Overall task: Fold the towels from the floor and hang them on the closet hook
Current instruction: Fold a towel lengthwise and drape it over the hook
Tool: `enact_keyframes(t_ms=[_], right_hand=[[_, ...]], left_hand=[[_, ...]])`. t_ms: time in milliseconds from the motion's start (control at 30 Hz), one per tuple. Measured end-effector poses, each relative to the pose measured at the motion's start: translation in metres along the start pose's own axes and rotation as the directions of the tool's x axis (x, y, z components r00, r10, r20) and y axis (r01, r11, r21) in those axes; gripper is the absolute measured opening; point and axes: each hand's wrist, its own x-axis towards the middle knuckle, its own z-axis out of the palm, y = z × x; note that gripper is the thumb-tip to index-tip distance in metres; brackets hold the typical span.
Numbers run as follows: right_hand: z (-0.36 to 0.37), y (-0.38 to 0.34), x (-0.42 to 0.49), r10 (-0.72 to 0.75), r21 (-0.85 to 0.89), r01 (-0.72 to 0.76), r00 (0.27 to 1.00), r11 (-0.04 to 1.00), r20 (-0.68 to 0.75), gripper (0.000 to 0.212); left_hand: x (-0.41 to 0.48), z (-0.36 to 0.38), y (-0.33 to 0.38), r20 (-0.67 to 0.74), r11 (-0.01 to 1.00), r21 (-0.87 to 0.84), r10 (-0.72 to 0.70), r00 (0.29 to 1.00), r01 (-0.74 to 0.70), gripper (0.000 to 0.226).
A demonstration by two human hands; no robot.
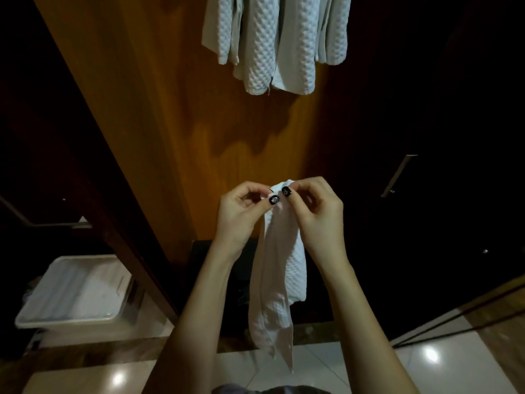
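Observation:
A white waffle-textured towel (279, 277) hangs down in front of me, folded lengthwise into a narrow strip. My left hand (241, 214) and my right hand (312, 211) both pinch its top edge, thumbs close together. Several towels of the same kind (278, 44) hang against the brown wooden closet panel (176, 123) at the top; the hook itself is out of view.
A white plastic bin (76, 291) stands on the floor at the lower left, inside the closet opening. A dark closet door with a metal handle (397, 174) is on the right. Glossy light floor tiles (443, 362) lie below.

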Motion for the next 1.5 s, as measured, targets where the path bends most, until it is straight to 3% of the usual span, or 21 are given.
enact_keyframes(t_ms=[200, 367, 633, 800, 933, 1033, 1100, 1300, 1500], right_hand=[[-0.011, 0.008, 0.008, -0.105, -0.162, 0.138, 0.975, 0.977, 0.196, 0.012], [-0.017, 0.013, 0.018, -0.011, -0.121, 0.069, 0.905, 0.99, 0.425, 0.021], [-0.036, 0.036, 0.022, 0.231, -0.269, -0.131, 0.895, 0.954, 0.382, 0.022], [-0.043, 0.067, 0.016, 0.356, -0.542, -0.068, 0.82, 0.838, 0.447, 0.022], [-0.048, 0.081, 0.004, 0.35, -0.392, -0.21, 0.878, 0.896, 0.327, 0.02], [-0.052, 0.084, 0.008, 0.315, -0.345, -0.226, 0.922, 0.911, 0.227, 0.037], [-0.058, 0.082, 0.019, 0.279, -0.311, -0.23, 0.952, 0.922, 0.126, 0.037], [-0.062, 0.059, 0.057, 0.087, -0.177, -0.086, 0.996, 0.98, 0.0, 0.009], [-0.069, 0.042, 0.076, -0.091, -0.166, 0.076, 0.992, 0.983, -0.085, 0.008]], left_hand=[[0.009, -0.009, 0.01, 0.063, 0.997, 0.039, 0.058, 0.996, -0.06, 0.02], [0.013, -0.013, 0.01, 0.066, 0.997, 0.042, 0.065, 0.996, -0.068, 0.021], [0.031, -0.038, 0.009, -0.044, 0.997, 0.038, 0.069, 0.997, -0.068, 0.022], [0.042, -0.05, 0.007, -0.138, 0.997, -0.077, 0.02, 0.99, -0.031, 0.019], [0.058, -0.053, 0.012, -0.14, 0.998, -0.027, 0.049, 0.989, -0.054, 0.019], [0.067, -0.058, 0.011, -0.103, 0.99, 0.114, 0.097, 0.99, -0.085, 0.02], [0.07, -0.065, 0.008, -0.07, 0.972, 0.215, 0.115, 0.991, -0.098, 0.023], [0.083, -0.096, 0.018, 0.02, 0.903, 0.423, 0.069, 0.997, -0.071, 0.024], [0.089, -0.091, 0.027, 0.223, 0.735, 0.674, -0.102, 0.97, -0.078, 0.014]])
